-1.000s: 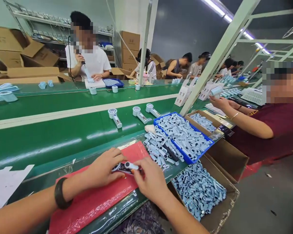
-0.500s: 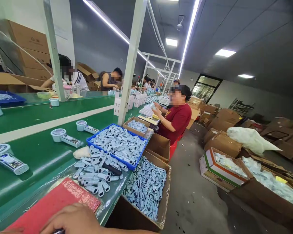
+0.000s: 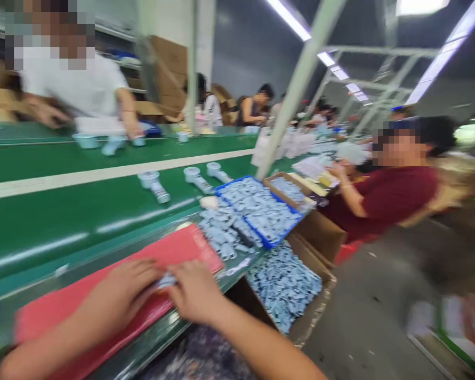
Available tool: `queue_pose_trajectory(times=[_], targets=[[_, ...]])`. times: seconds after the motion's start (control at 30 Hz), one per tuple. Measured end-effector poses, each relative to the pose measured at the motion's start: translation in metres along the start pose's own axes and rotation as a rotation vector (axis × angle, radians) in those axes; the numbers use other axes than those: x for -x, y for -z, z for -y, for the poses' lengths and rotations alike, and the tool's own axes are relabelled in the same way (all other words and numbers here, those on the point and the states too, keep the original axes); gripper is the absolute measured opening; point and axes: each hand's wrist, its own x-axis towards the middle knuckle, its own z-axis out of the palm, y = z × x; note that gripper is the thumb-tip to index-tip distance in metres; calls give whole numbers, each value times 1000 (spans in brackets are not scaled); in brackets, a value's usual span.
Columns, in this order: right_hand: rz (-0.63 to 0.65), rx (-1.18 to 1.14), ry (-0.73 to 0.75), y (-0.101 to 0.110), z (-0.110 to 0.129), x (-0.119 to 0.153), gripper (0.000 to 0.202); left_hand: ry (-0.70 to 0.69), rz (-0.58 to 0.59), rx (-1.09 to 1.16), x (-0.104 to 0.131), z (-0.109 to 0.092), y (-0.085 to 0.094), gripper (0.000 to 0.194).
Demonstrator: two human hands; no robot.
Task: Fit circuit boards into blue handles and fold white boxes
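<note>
Both the left hand (image 3: pixel 116 295) and the right hand (image 3: pixel 193 290) pinch 1 small pale-blue plastic part (image 3: pixel 166 280), fingers curled, over the flat red mat (image 3: pixel 103 295).

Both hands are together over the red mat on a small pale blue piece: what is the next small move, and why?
Probably pressing the small pale blue part together between the fingertips. The left hand and right hand meet on it over the red mat, and it sits pinched between them. The frame is blurred, so how they grip it cannot be told.
</note>
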Motion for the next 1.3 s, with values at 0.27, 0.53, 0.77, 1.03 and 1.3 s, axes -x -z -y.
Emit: queue_pose_trajectory(times=[0.27, 0.53, 0.77, 1.03, 1.3], targets=[[-36, -105, 117, -9, -6, 12, 44, 74, 137, -29, 3, -29, 20, 24], [-112, -361, 111, -6, -8, 17, 50, 51, 150, -138, 4, -33, 18, 25], [-513, -25, -73, 32, -51, 14, 27, -39, 215, -505, -49, 47, 62, 29], [-338, 435, -272, 38, -71, -34, 21, 195, 124, -557, -126, 175, 70, 54], [-490, 436, -88, 26, -75, -33, 24, 488, 192, -470, 21, 215, 155, 80]])
